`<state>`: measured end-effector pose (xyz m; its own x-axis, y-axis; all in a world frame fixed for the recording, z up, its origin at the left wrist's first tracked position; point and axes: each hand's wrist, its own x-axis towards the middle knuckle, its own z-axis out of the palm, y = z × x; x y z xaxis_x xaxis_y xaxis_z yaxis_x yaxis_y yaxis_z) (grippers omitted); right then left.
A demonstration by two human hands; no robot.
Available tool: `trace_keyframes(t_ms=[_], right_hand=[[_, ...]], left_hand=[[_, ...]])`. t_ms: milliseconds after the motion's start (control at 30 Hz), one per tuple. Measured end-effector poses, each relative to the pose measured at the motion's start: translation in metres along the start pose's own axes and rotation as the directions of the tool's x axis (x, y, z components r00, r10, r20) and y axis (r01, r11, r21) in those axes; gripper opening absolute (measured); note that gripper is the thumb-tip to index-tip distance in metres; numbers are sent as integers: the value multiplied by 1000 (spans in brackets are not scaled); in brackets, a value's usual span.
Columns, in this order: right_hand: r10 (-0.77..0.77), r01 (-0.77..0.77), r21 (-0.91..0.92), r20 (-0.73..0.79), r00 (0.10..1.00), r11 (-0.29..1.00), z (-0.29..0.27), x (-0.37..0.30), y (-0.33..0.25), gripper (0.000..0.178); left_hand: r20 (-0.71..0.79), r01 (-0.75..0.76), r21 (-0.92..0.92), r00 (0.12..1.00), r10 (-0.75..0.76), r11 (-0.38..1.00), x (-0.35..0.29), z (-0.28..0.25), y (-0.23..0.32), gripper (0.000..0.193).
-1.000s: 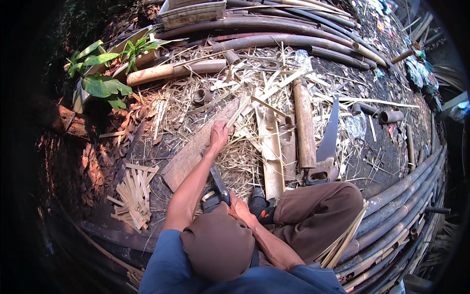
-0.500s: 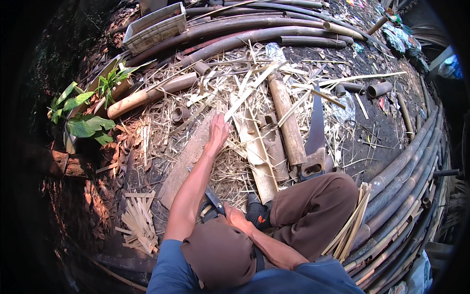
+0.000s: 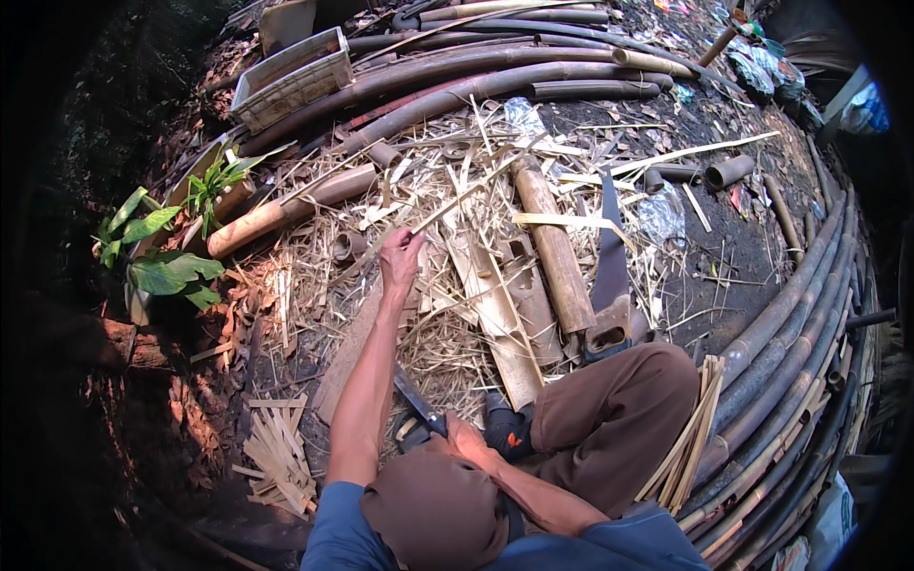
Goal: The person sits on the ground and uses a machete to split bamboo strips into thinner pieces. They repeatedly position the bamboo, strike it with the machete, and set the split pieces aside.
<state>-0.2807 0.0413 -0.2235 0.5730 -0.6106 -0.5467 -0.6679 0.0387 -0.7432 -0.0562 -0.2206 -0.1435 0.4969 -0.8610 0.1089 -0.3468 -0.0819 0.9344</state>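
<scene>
My left hand (image 3: 400, 259) reaches forward, its fingers closed on the near end of a long thin bamboo strip (image 3: 466, 195). The strip slants up to the right over the shavings, its edge turned toward me. Low in front of my body, my right hand (image 3: 466, 443) grips the handle of a knife (image 3: 416, 398). The dark blade points forward and left, apart from the strip. Under my left forearm lies a flat wooden board (image 3: 354, 357). Beyond the knife rests a split bamboo half (image 3: 495, 319), pale inner side up.
A handsaw (image 3: 610, 257) and a round bamboo length (image 3: 552, 243) lie to the right. Cut strips are heaped (image 3: 281, 447) at the left and bundled (image 3: 687, 438) beside my knee. Long bamboo poles (image 3: 762, 381) line the right. A plastic crate (image 3: 293, 84) stands far left.
My left hand has shifted left, and the strip has turned from its broad face to its edge. Loose strips over the bamboo length and saw lie differently. My right hand still holds the knife low.
</scene>
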Motion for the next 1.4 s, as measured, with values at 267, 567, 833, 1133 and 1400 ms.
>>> trace_keyframes(t_ms=[267,567,833,1133,1400], right_hand=[[29,-23,50,-128,991,998,-39,-18,-44,50],[-222,306,209,-346,911,929,-58,-25,-82,39],[-248,279,256,-149,957,925,-51,-52,-150,38],[-377,394,238,-116,919,888,-37,-43,-184,34],[-363,396,117,-232,902,911,-30,-24,-160,29]], left_hand=[[-682,-566,-576,731,36,589,-33,-190,141,34],[-833,-449,-335,552,-37,828,-134,-218,77,31],[-774,-524,-246,613,160,816,-176,-230,91,19],[-754,-517,-131,606,254,846,-192,-197,96,21],[-824,-521,-175,541,165,835,-185,-194,103,22]])
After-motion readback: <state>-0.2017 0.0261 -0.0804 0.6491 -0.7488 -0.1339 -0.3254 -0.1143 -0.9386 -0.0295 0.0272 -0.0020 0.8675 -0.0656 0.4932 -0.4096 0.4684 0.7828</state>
